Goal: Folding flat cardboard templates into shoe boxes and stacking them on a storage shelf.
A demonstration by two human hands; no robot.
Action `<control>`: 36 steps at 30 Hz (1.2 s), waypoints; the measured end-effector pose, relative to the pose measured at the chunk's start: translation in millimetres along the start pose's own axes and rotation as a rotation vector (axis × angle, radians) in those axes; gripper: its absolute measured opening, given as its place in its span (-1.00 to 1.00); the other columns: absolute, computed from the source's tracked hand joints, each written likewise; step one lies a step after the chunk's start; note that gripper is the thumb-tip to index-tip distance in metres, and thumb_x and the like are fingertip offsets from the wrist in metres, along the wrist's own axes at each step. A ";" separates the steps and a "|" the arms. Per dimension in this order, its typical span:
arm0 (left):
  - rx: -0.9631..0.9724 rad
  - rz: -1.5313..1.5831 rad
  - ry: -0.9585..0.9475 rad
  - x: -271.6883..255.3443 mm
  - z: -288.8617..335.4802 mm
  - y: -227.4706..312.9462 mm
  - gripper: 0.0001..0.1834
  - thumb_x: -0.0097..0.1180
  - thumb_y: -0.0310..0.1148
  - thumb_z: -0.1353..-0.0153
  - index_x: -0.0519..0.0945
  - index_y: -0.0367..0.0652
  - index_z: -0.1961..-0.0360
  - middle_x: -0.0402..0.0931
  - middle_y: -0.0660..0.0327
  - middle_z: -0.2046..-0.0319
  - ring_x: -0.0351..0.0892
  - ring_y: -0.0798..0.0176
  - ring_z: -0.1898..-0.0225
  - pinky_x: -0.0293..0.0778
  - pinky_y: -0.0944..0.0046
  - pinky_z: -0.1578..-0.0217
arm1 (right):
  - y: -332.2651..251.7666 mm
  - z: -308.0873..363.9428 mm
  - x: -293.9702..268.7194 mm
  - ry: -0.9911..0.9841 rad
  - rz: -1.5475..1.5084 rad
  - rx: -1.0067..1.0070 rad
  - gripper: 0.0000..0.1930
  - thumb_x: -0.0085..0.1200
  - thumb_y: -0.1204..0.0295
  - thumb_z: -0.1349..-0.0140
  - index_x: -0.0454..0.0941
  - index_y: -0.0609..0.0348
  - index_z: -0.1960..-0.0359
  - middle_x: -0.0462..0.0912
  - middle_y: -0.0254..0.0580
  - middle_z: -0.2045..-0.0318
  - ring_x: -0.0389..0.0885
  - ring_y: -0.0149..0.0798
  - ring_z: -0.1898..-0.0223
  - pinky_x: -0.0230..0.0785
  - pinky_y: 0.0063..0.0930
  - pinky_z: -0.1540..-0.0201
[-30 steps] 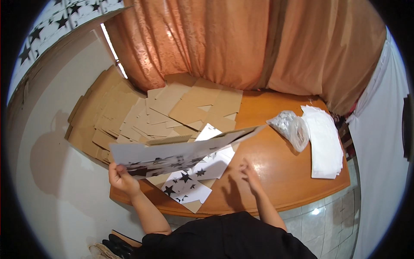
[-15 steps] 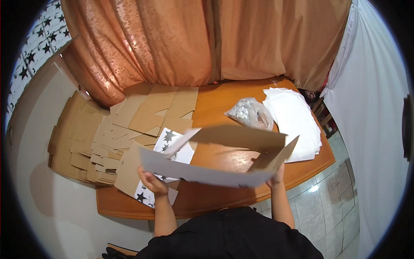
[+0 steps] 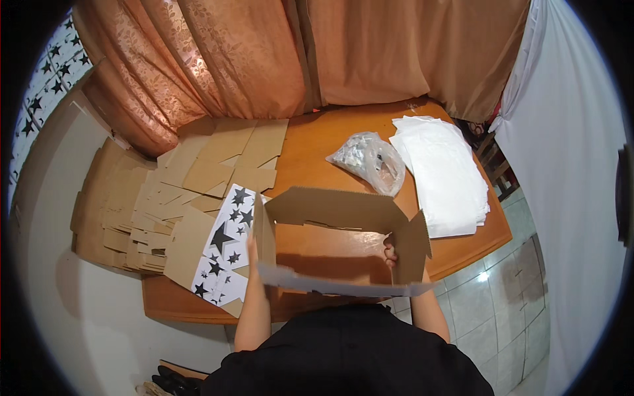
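A cardboard box frame, brown inside and white on its near outer face, is held over the table in front of me. It has no bottom at this moment, so the tabletop shows through it. My right hand grips its right wall, with fingertips curled through to the inside. Along the left wall my left hand presses from outside, its fingers mostly hidden behind the cardboard. Just left of the box lies a white sheet with black stars, resting against flat brown cardboard pieces.
Overlapping flat cardboard blanks cover the left of the wooden table. A clear plastic bag with silvery contents sits at the back, beside a stack of white sheets. Orange curtains hang behind.
The box frame has turned from a slanted, skewed shape to a squarer, more level one. My left hand has shifted from the near left corner to the left wall.
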State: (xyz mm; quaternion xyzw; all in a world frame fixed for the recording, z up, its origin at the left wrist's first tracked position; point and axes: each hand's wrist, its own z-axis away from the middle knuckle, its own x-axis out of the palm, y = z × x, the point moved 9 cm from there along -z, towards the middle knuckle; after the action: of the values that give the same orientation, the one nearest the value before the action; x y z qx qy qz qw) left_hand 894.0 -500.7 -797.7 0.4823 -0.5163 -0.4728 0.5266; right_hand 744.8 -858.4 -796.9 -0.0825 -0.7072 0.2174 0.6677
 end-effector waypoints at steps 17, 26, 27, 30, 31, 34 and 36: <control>-0.521 -0.022 -0.204 91.4 -34.5 65.0 -0.45 -0.22 0.21 -0.24 0.41 -0.04 0.57 0.23 0.34 0.76 0.17 0.42 0.79 0.12 0.44 0.76 | -94.5 -78.5 36.7 0.355 0.320 -0.523 -0.43 -0.36 -0.08 -0.31 0.34 0.16 -0.04 0.51 -0.20 0.42 0.51 -0.34 0.47 0.46 -0.47 0.48; -0.520 0.371 -0.189 41.9 28.1 -95.2 -0.49 -0.21 0.04 -0.30 0.49 -0.24 0.17 0.48 0.24 0.47 0.53 0.27 0.50 0.48 0.36 0.45 | 38.0 -42.8 -145.7 0.721 0.493 0.280 -0.44 -0.22 -0.23 -0.16 0.40 0.07 0.46 0.32 -0.26 0.76 0.30 -0.32 0.83 0.20 -0.45 0.79; -0.514 0.374 -0.171 33.6 27.8 -101.4 -0.49 -0.21 0.04 -0.30 0.49 -0.24 0.17 0.48 0.24 0.47 0.53 0.27 0.50 0.48 0.36 0.45 | 45.6 -52.2 -143.7 0.665 0.520 0.263 -0.42 -0.22 -0.26 -0.14 0.38 0.08 0.47 0.31 -0.26 0.77 0.29 -0.30 0.84 0.20 -0.42 0.80; -0.401 0.122 -0.067 -7.4 8.8 -111.0 -0.48 -0.21 0.03 -0.30 0.45 -0.26 0.08 0.50 0.21 0.37 0.53 0.27 0.39 0.45 0.37 0.33 | 38.0 -47.3 -137.8 0.771 0.584 0.206 -0.42 -0.24 -0.24 -0.16 0.38 0.10 0.46 0.30 -0.26 0.77 0.29 -0.29 0.85 0.17 -0.40 0.83; -0.364 0.043 -0.063 -6.4 -1.9 -109.8 -0.47 -0.20 0.02 -0.30 0.44 -0.27 0.05 0.50 0.20 0.33 0.53 0.28 0.35 0.44 0.37 0.28 | 41.8 -43.2 -162.7 0.727 0.459 0.207 -0.44 -0.25 -0.20 -0.19 0.37 0.11 0.45 0.29 -0.25 0.77 0.30 -0.29 0.84 0.17 -0.42 0.83; -0.115 0.026 0.071 -15.8 -6.3 -65.9 -0.45 -0.18 0.02 -0.29 0.42 -0.30 0.00 0.48 0.17 0.23 0.48 0.27 0.20 0.38 0.34 0.16 | 39.7 -46.7 -158.5 0.717 0.534 0.130 -0.49 -0.28 -0.11 -0.25 0.40 0.14 0.40 0.36 -0.20 0.72 0.31 -0.26 0.85 0.16 -0.38 0.86; 0.082 0.087 0.151 -10.9 14.2 -12.8 -0.43 -0.15 0.01 -0.28 0.42 -0.32 -0.01 0.46 0.15 0.15 0.44 0.27 0.08 0.33 0.31 0.07 | 22.7 -42.0 -123.7 0.809 0.642 0.036 -0.54 -0.25 0.01 -0.29 0.44 0.20 0.40 0.46 -0.16 0.61 0.43 -0.24 0.70 0.33 -0.34 0.65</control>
State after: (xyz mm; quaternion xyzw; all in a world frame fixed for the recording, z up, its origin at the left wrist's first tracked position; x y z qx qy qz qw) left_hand 879.6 -491.3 -811.4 0.5148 -0.5145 -0.3904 0.5638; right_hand 793.8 -880.2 -918.1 -0.3613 -0.3274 0.3742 0.7888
